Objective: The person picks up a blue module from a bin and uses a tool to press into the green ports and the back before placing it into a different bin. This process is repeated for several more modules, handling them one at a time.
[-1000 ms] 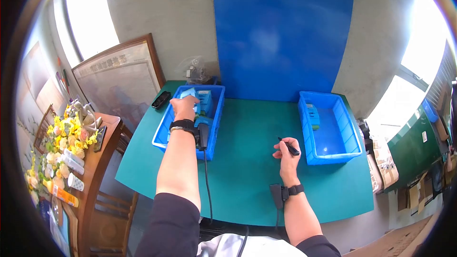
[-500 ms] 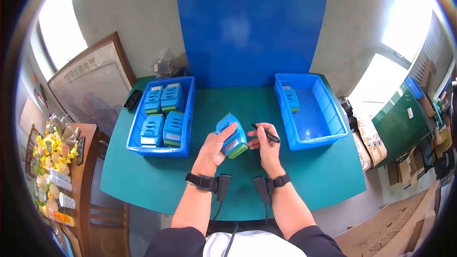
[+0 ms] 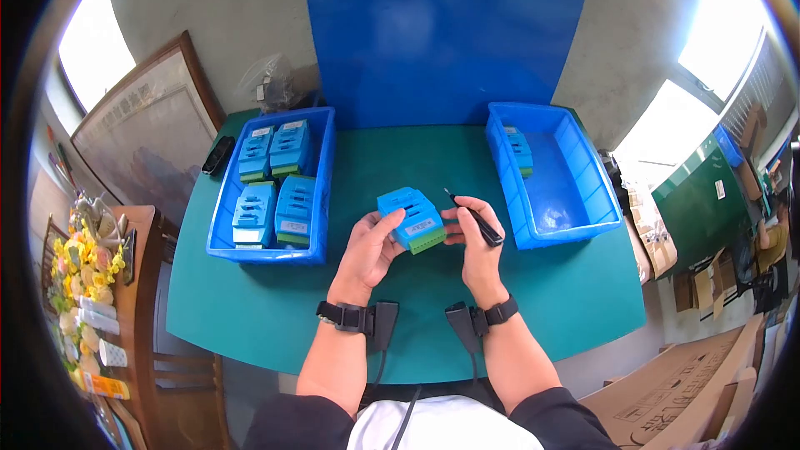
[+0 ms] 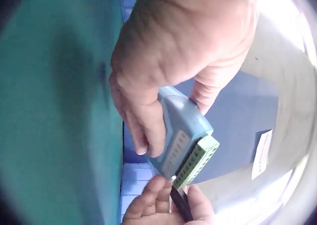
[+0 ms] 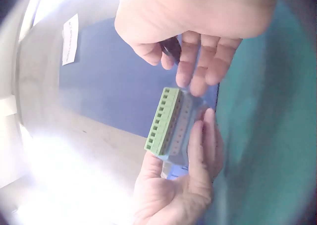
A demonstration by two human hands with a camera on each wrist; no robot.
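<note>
The left hand (image 3: 367, 254) grips a blue module (image 3: 408, 215) with a green terminal strip over the middle of the table, thumb on its top face. In the left wrist view the green strip (image 4: 196, 161) faces the right hand (image 4: 171, 205). Between thumb and fingers the right hand (image 3: 481, 254) holds a black pen-like tool (image 3: 478, 222), its thin tip pointing up and left. The fingertips of the right hand are close by the module's right side; whether they touch it, I cannot tell.
A blue bin (image 3: 213, 237) at the left holds several similar modules. The blue bin (image 3: 583, 229) at the right holds at least one module along its left side. A black object (image 3: 218, 155) lies beside the left bin, and a plastic bag (image 3: 271, 87) behind it.
The left hand came out of the left bin with a module and brought it to the middle, near the right hand. The module's green strip has since turned toward the person. The view has shifted.
</note>
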